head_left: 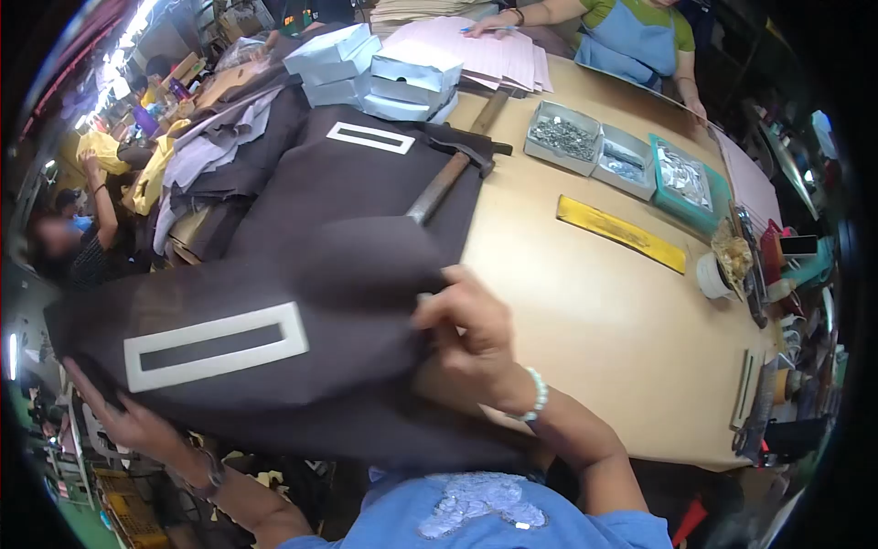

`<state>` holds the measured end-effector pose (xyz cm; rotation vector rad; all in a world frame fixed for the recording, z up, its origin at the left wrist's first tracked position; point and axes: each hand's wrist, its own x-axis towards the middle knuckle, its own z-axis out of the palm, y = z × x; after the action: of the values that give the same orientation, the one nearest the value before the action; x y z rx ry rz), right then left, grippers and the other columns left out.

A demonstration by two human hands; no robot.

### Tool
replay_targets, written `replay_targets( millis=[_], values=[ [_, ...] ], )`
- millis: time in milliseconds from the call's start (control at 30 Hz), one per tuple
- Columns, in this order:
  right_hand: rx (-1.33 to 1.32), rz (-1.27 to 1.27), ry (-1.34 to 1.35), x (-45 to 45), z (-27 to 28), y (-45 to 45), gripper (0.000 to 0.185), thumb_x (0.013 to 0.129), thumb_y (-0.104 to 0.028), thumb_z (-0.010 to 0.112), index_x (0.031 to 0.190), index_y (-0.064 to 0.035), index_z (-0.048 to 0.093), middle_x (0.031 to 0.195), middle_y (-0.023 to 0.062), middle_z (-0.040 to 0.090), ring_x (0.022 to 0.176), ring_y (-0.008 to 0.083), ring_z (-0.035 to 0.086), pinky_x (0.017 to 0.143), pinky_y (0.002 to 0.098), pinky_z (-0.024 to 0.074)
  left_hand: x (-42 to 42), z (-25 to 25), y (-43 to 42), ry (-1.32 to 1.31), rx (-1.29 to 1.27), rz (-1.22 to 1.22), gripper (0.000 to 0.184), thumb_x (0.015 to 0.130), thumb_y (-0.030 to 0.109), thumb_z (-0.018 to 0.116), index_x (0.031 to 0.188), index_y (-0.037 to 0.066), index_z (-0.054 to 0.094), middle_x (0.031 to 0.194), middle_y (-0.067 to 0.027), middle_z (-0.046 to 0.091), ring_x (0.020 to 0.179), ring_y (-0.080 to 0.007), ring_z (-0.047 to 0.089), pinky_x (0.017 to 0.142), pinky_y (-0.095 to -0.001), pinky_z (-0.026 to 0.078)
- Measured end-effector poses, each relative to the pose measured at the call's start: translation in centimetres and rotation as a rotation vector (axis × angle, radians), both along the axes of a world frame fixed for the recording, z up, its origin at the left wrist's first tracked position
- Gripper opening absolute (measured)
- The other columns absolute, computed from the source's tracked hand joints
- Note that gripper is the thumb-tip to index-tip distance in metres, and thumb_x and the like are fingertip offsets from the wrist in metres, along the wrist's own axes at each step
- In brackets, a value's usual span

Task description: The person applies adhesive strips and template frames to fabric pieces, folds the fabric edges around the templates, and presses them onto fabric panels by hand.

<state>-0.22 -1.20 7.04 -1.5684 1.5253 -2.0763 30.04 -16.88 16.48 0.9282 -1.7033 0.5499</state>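
Note:
A dark brown fabric panel (366, 265) with a white rectangular frame (294, 340) on it is lifted between my two hands. My left hand (133, 425) is at its lower left edge, fingers partly hidden beneath the cloth. At the panel's right edge, my right hand (471, 339) pinches the cloth between thumb and fingers. Under and behind it lies another dark panel (283, 197) bearing a similar white frame (409, 144). A rusty metal bar (439, 188) rests on that panel, its near end covered by the lifted cloth.
Small boxes of metal parts (594, 137), a green tray (722, 197) and a yellow strip (622, 235) lie on the table (549, 339). White boxes (416, 69) and pink sheets (494, 55) stand at the back. Other people work at the far right and left.

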Motion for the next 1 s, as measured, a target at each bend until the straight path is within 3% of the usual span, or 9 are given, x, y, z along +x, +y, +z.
replay_targets(
  millis=[100,167,267,367,400,567,700,833,1000],
  values=[
    [0.059,0.049,0.016,2.0,0.7,-3.0,0.031,0.079,0.009,0.057,0.108,-0.0007,0.060,0.091,0.0142,0.049,0.074,0.0269,0.055,0.065,0.0317,0.0449,1.5,0.7,-7.8,-0.099,-0.048,-0.047,0.057,0.084,-0.003,0.046,0.140,0.001,0.039,0.144,-0.0153,0.041,0.133,-0.0278,0.038,0.112,-0.0385,0.027],
    [0.116,0.006,-0.023,2.4,0.3,-4.4,0.039,0.079,0.006,0.058,0.117,0.0004,0.057,0.095,0.0161,0.050,0.080,0.0301,0.056,0.070,0.0337,0.0463,0.5,-0.4,-13.4,-0.189,0.000,-0.017,0.056,0.085,-0.002,0.046,0.140,0.001,0.039,0.145,-0.0160,0.038,0.135,-0.0272,0.036,0.112,-0.0372,0.027],
    [0.263,-0.093,-0.045,2.0,-2.6,-6.0,0.051,0.082,-0.008,0.062,0.129,0.0032,0.047,0.108,0.0204,0.050,0.099,0.0349,0.055,0.086,0.0390,0.0448,-2.8,-5.9,-19.7,-0.277,0.120,-0.136,0.053,0.087,0.003,0.046,0.140,0.000,0.038,0.146,-0.0169,0.036,0.135,-0.0280,0.034,0.112,-0.0361,0.027],
    [0.384,-0.327,0.196,1.4,-6.8,-6.9,0.057,0.082,-0.017,0.064,0.131,0.0053,0.043,0.121,0.0244,0.048,0.113,0.0400,0.048,0.097,0.0417,0.0384,-8.2,-10.7,-21.6,-0.389,0.328,-0.054,0.048,0.095,0.019,0.044,0.139,-0.001,0.039,0.146,-0.0167,0.036,0.131,-0.0341,0.038,0.109,-0.0379,0.030],
    [0.428,-0.310,0.187,0.7,-7.1,-6.8,0.062,0.083,-0.021,0.063,0.132,0.0068,0.040,0.130,0.0276,0.043,0.121,0.0436,0.040,0.105,0.0454,0.0297,-9.5,-12.4,-23.1,-0.414,0.332,-0.074,0.050,0.097,0.026,0.042,0.138,-0.001,0.039,0.146,-0.0164,0.035,0.130,-0.0358,0.037,0.108,-0.0419,0.030],
    [0.414,-0.493,0.338,-4.6,-6.6,-8.8,0.059,0.083,-0.024,0.063,0.130,0.0067,0.043,0.128,0.0273,0.044,0.124,0.0420,0.037,0.104,0.0489,0.0276,-19.0,-12.4,-27.7,-0.532,0.285,-0.054,0.060,0.097,0.043,0.037,0.140,0.001,0.037,0.149,-0.0148,0.030,0.135,-0.0358,0.030,0.104,-0.0587,0.027],
    [0.397,-0.630,0.317,-9.1,-6.8,-11.4,0.058,0.084,-0.024,0.062,0.129,0.0068,0.044,0.127,0.0266,0.045,0.125,0.0410,0.037,0.105,0.0479,0.0265,-26.9,-11.5,-30.6,-0.577,0.202,-0.030,0.063,0.096,0.047,0.038,0.140,0.002,0.036,0.150,-0.0131,0.028,0.138,-0.0347,0.025,0.105,-0.0620,0.023],
    [0.449,-0.709,0.218,-12.3,-9.1,-13.2,0.065,0.081,-0.030,0.065,0.131,0.0065,0.044,0.127,0.0260,0.048,0.127,0.0390,0.036,0.107,0.0460,0.0253,-31.8,-12.9,-28.5,-0.573,0.376,0.043,0.065,0.093,0.050,0.039,0.140,0.005,0.038,0.152,-0.0176,0.021,0.141,-0.0393,0.014,0.105,-0.0671,0.017],
    [0.457,-0.704,0.186,-13.3,-11.7,-13.7,0.068,0.080,-0.035,0.065,0.131,0.0048,0.044,0.133,0.0235,0.045,0.131,0.0380,0.032,0.108,0.0488,0.0225,-33.9,-17.3,-25.9,-0.565,0.599,-0.259,0.066,0.093,0.054,0.037,0.143,0.012,0.035,0.152,-0.0193,0.020,0.140,-0.0402,0.016,0.104,-0.0679,0.016]
  ],
)
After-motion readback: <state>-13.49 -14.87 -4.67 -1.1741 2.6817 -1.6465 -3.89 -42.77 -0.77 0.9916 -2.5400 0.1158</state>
